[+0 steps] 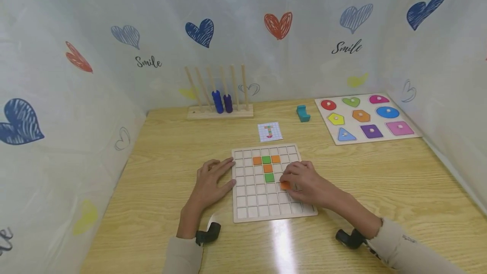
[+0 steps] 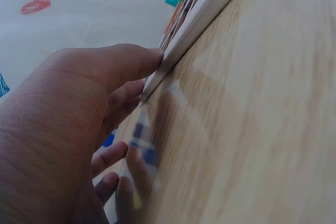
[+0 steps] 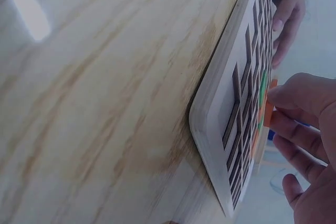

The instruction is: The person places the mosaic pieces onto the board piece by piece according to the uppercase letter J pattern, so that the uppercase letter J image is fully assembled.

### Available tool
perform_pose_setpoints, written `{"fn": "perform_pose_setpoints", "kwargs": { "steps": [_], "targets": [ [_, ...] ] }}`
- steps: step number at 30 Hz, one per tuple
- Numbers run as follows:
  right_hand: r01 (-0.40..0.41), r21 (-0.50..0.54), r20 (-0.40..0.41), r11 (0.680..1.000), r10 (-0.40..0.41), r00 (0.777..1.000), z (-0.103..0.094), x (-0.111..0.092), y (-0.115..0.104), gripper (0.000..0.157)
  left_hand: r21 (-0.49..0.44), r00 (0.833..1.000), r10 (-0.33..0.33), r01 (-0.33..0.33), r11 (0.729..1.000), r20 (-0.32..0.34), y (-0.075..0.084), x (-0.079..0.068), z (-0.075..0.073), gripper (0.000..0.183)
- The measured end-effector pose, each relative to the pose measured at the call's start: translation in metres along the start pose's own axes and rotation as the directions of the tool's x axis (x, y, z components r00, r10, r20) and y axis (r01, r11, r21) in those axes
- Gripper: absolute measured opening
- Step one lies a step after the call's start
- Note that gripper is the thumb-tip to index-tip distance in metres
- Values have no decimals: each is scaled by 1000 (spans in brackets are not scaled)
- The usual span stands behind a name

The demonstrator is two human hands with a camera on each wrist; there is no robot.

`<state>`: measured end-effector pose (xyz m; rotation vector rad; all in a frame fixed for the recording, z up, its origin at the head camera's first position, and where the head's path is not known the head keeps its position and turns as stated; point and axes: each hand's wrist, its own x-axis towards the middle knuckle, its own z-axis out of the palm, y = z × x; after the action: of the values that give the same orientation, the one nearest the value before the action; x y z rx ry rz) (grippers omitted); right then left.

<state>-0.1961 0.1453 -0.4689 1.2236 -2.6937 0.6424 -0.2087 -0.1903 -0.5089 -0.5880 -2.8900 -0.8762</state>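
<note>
A white wooden grid board (image 1: pixel 262 199) lies on the table. In it, orange and green square tiles form a T: an orange, a green (image 1: pixel 266 160) and an orange tile in a row, then an orange and a green one below the middle. My right hand (image 1: pixel 306 183) pinches another orange square tile (image 1: pixel 285 185) between thumb and fingers, over the board right of the lowest green tile. The right wrist view shows this tile (image 3: pixel 269 109) tilted above the grid. My left hand (image 1: pixel 210 181) rests at the board's left edge, thumb (image 2: pixel 134 62) and fingertips touching its side.
Behind the board lies a pattern card (image 1: pixel 270 132) with a J of coloured squares. A peg stand (image 1: pixel 239 114) with blue and purple beads is at the back, a teal block (image 1: pixel 303 113) right of it. A shape puzzle board (image 1: pixel 323 111) with knobbed pieces lies back right.
</note>
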Motion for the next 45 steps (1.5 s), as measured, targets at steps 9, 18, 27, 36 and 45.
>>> {"fn": "perform_pose_setpoints", "kwargs": {
  "steps": [9,18,27,36,45],
  "targets": [
    [54,3,-25,999,-53,998,7,5,-1,21,8,1000,-11,10,1000,7,0,0,0,56],
    [75,5,-26,997,-75,997,10,12,-4,22,-3,1000,-8,8,1000,13,0,1,0,56],
    [55,31,8,998,-55,998,12,18,-10,20,-7,1000,-4,4,1000,10,-1,0,1,56],
    [75,19,12,997,-75,997,17,22,-11,19,1,1000,-5,5,1000,14,0,0,0,56],
    [75,-17,28,997,-74,997,22,24,-10,20,5,1000,-7,7,1000,14,1,1,0,56]
  ]
}}
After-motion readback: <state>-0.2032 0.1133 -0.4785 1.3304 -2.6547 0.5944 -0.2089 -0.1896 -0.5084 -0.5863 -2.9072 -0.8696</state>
